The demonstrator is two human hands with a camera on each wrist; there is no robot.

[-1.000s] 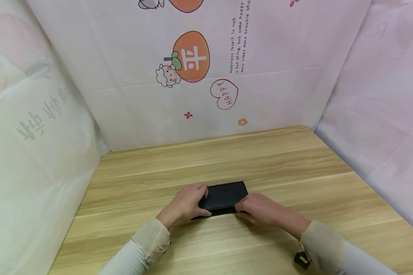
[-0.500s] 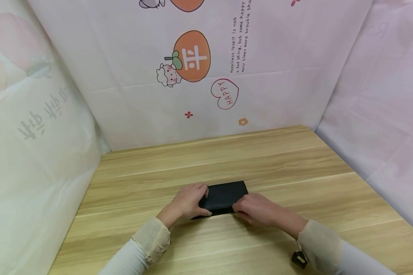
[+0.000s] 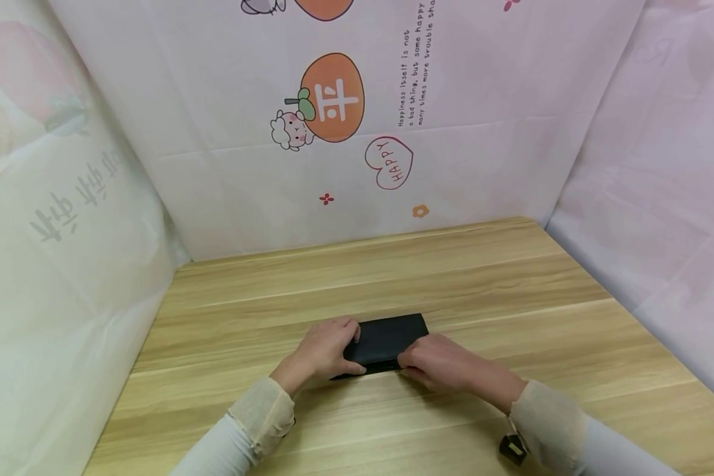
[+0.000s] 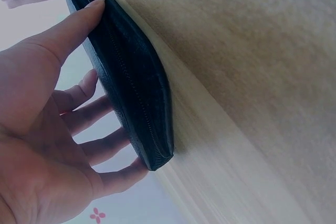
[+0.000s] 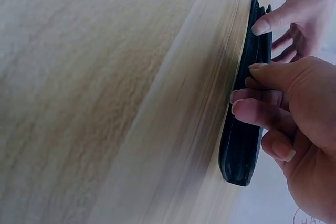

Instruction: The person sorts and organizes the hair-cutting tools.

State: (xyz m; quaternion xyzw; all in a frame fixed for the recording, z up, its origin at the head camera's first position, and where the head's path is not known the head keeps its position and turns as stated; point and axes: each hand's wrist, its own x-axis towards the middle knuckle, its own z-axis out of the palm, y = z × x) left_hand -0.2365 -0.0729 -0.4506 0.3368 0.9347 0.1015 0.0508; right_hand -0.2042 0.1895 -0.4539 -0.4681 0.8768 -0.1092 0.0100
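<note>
A black wallet [image 3: 389, 338] lies on the wooden table, its zipped edge toward me. My left hand [image 3: 326, 347] grips its left end, thumb [image 4: 79, 27] on the zipped edge and fingers spread over the other side. Along that edge the zipper [image 4: 128, 77] shows as a line of teeth in the left wrist view. Thumb and curled fingers of my right hand [image 3: 443, 360] pinch the zipper pull near the wallet's right half; the pull itself is mostly hidden by the fingertips. Beyond them, the wallet's right end [image 5: 239, 156] shows in the right wrist view.
The wood-grain tabletop [image 3: 262, 291] surrounds the wallet. White printed sheets [image 3: 226, 132] stand behind it and on both sides. A small black device [image 3: 513, 449] hangs at my right cuff.
My right hand has slid a little to the left along the wallet's near edge. My left hand and the wallet have stayed in place.
</note>
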